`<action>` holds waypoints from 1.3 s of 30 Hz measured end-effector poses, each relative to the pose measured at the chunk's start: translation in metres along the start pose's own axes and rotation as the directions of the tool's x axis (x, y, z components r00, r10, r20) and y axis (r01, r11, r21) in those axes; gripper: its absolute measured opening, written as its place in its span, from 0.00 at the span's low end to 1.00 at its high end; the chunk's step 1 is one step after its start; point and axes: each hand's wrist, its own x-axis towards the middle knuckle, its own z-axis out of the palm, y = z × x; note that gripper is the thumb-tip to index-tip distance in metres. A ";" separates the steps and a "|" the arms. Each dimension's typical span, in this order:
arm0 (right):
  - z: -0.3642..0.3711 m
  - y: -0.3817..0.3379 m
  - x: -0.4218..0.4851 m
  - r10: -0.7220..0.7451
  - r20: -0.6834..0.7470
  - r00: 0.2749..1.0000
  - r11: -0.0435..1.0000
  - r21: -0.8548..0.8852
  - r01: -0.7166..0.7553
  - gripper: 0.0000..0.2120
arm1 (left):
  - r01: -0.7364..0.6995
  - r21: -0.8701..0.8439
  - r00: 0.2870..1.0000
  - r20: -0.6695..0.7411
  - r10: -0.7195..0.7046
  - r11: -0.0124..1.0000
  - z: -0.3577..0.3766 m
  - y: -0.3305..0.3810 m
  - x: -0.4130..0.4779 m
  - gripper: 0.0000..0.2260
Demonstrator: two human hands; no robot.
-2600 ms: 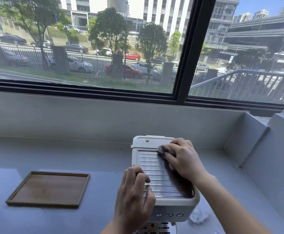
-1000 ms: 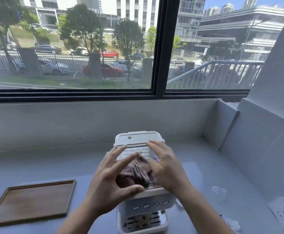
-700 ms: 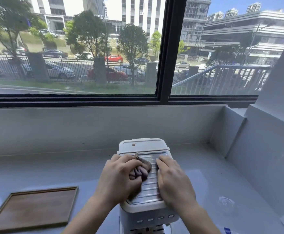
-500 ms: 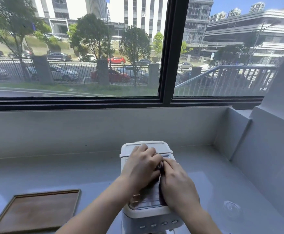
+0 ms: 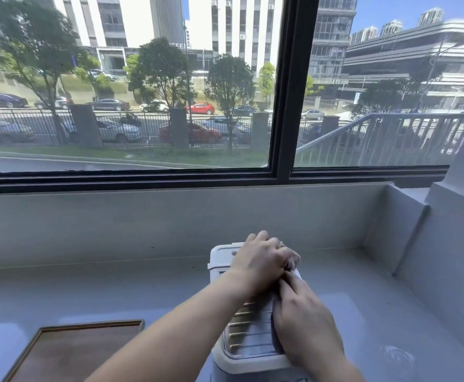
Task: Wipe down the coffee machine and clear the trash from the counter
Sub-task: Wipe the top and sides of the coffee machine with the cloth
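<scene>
Grey counter: wooden tray left of coffee machine.

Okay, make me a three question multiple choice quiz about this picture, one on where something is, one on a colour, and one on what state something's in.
1. Where does the wooden tray lie relative to the coffee machine?
A. On the counter to its left
B. On top of it
C. Behind it, against the wall

2. What colour is the coffee machine's casing?
A. Black
B. White
C. Red

3. What is the left hand doing?
A. Resting flat on the tray
B. Hanging off the counter edge
C. Pressing a bunched cloth onto the rear of the machine's top

Answers: 1 A, the tray sits on the counter at lower left, apart from the machine. 2 B, its shell is white. 3 C, the cloth pokes out beside the fingers, while the right hand rests on the ribbed top.
</scene>
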 end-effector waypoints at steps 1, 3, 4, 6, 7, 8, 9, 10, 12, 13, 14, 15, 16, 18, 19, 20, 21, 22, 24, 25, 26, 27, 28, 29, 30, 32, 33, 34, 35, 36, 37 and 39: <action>0.000 0.000 0.000 0.007 -0.002 1.000 1.000 0.005 -0.007 0.22 | 0.038 -0.025 0.999 0.019 -0.037 0.999 0.000 0.003 0.005 0.11; -0.001 -0.003 0.001 0.023 -0.009 1.000 1.000 -0.006 -0.023 0.22 | 0.088 -0.007 0.996 0.037 -0.087 0.996 -0.002 0.001 0.012 0.12; -0.001 -0.004 0.001 0.028 -0.008 1.000 1.000 -0.011 -0.028 0.22 | 0.086 0.013 0.996 0.032 -0.087 0.996 -0.002 -0.002 0.013 0.12; -0.002 -0.005 0.000 0.028 0.004 1.000 1.000 -0.011 -0.028 0.20 | 0.085 0.014 0.996 0.022 -0.085 0.996 -0.002 -0.010 0.010 0.12; -0.002 -0.004 0.000 0.031 0.005 0.999 0.999 -0.008 -0.031 0.19 | 0.097 -0.001 0.995 0.007 -0.097 0.995 -0.002 -0.016 0.005 0.12; -0.002 -0.004 0.000 0.034 0.002 0.999 0.999 -0.006 -0.034 0.18 | 0.116 -0.019 0.993 -0.002 -0.116 0.993 -0.001 -0.024 0.000 0.12; -0.003 -0.004 -0.001 0.033 0.000 0.999 0.999 -0.007 -0.033 0.18 | 0.141 -0.036 0.990 -0.002 -0.141 0.989 -0.001 -0.033 -0.007 0.11; -0.003 -0.003 -0.001 0.031 0.003 1.000 0.999 -0.010 -0.031 0.17 | 0.170 -0.057 0.985 -0.001 -0.170 0.984 -0.002 -0.043 -0.013 0.11; -0.003 -0.003 -0.001 0.021 0.006 1.000 1.000 -0.018 -0.021 0.16 | 0.237 -0.115 0.971 0.004 -0.238 0.965 -0.006 -0.062 -0.025 0.12; -0.004 -0.004 -0.001 0.013 0.006 1.000 1.000 -0.016 -0.013 0.15 | 0.274 -0.134 0.961 0.014 -0.275 0.952 -0.009 -0.070 -0.033 0.12; -0.005 -0.004 -0.002 0.011 0.006 1.000 1.000 -0.009 -0.011 0.14 | 0.297 -0.158 0.954 0.013 -0.299 0.942 -0.011 -0.076 -0.042 0.13; -0.006 -0.004 -0.003 0.011 0.000 1.000 1.000 -0.005 -0.011 0.13 | 0.296 -0.193 0.953 -0.009 -0.304 0.935 -0.009 -0.081 -0.052 0.13; -0.006 -0.004 -0.002 0.010 -0.008 1.000 1.000 -0.008 -0.011 0.12 | 0.279 -0.235 0.954 -0.043 -0.297 0.931 -0.007 -0.083 -0.063 0.13; -0.007 -0.004 -0.002 0.001 -0.016 1.000 1.000 -0.010 -0.001 0.12 | 0.257 -0.310 0.949 -0.096 -0.299 0.915 -0.002 -0.081 -0.086 0.15; -0.006 -0.004 -0.002 -0.008 -0.015 1.000 1.000 -0.011 0.007 0.13 | 0.244 -0.319 0.947 -0.126 -0.296 0.916 0.000 -0.079 -0.093 0.17; -0.005 -0.004 -0.002 -0.018 -0.016 1.000 1.000 -0.018 0.018 0.14 | 0.229 -0.299 0.948 -0.149 -0.282 0.926 0.001 -0.078 -0.095 0.17; -0.004 -0.005 -0.002 -0.028 -0.017 0.999 0.999 -0.029 0.027 0.14 | 0.216 -0.266 0.952 -0.154 -0.263 0.939 0.000 -0.077 -0.092 0.16; -0.004 -0.005 -0.002 -0.032 -0.018 0.999 0.999 -0.037 0.031 0.14 | 0.212 -0.225 0.959 -0.142 -0.247 0.951 -0.002 -0.076 -0.085 0.15; -0.005 -0.006 -0.002 -0.023 -0.007 1.000 0.999 -0.049 0.022 0.15 | 0.250 -0.156 0.959 -0.092 -0.266 0.955 -0.006 -0.073 -0.064 0.12; -0.006 -0.006 -0.002 -0.017 0.005 1.000 0.998 -0.055 0.017 0.16 | 0.303 -0.148 0.947 -0.061 -0.314 0.941 -0.008 -0.071 -0.054 0.11; -0.006 -0.007 -0.002 -0.015 0.020 1.000 0.998 -0.061 0.016 0.18 | 0.369 -0.150 0.925 -0.033 -0.378 0.917 -0.010 -0.069 -0.046 0.11; -0.007 -0.008 -0.002 -0.017 0.032 0.999 0.998 -0.068 0.019 0.19 | 0.424 -0.152 0.902 -0.015 -0.431 0.893 -0.011 -0.068 -0.041 0.11; -0.007 -0.008 -0.002 -0.020 0.043 0.999 0.997 -0.072 0.023 0.21 | 0.444 -0.132 0.894 -0.006 -0.449 0.886 -0.011 -0.065 -0.040 0.11; -0.008 -0.008 -0.002 -0.023 0.053 0.998 0.997 -0.074 0.027 0.23 | 0.434 -0.094 0.900 -0.004 -0.437 0.896 -0.011 -0.062 -0.043 0.12; -0.008 -0.008 -0.002 -0.026 0.067 0.997 0.997 -0.073 0.031 0.25 | 0.406 -0.054 0.914 -0.007 -0.407 0.912 -0.009 -0.058 -0.050 0.12; -0.008 -0.007 -0.003 -0.026 0.093 0.995 0.996 -0.077 0.033 0.29 | 0.309 -0.049 0.948 -0.069 -0.312 0.950 -0.004 -0.048 -0.078 0.13; -0.007 -0.007 -0.003 -0.027 0.101 0.995 0.996 -0.083 0.035 0.31 | 0.257 -0.082 0.957 -0.120 -0.265 0.963 -0.003 -0.042 -0.094 0.13; -0.006 -0.008 -0.002 -0.029 0.107 0.994 0.995 -0.090 0.039 0.32 | 0.213 -0.110 0.960 -0.161 -0.228 0.971 -0.003 -0.037 -0.107 0.13; -0.005 -0.007 -0.002 -0.028 0.113 0.993 0.995 -0.096 0.039 0.33 | 0.186 -0.116 0.961 -0.186 -0.206 0.976 -0.002 -0.033 -0.114 0.13; -0.004 -0.008 -0.002 -0.033 0.121 0.992 0.994 -0.101 0.046 0.32 | 0.185 -0.111 0.958 -0.201 -0.204 0.976 -0.001 -0.032 -0.115 0.14; -0.005 -0.009 -0.001 -0.051 0.125 0.991 0.993 -0.104 0.064 0.31 | 0.202 -0.103 0.954 -0.205 -0.220 0.974 -0.003 -0.033 -0.110 0.14; -0.004 -0.009 -0.001 -0.066 0.139 0.988 0.990 -0.113 0.082 0.30 | 0.283 -0.097 0.944 -0.146 -0.295 0.954 -0.003 -0.034 -0.090 0.14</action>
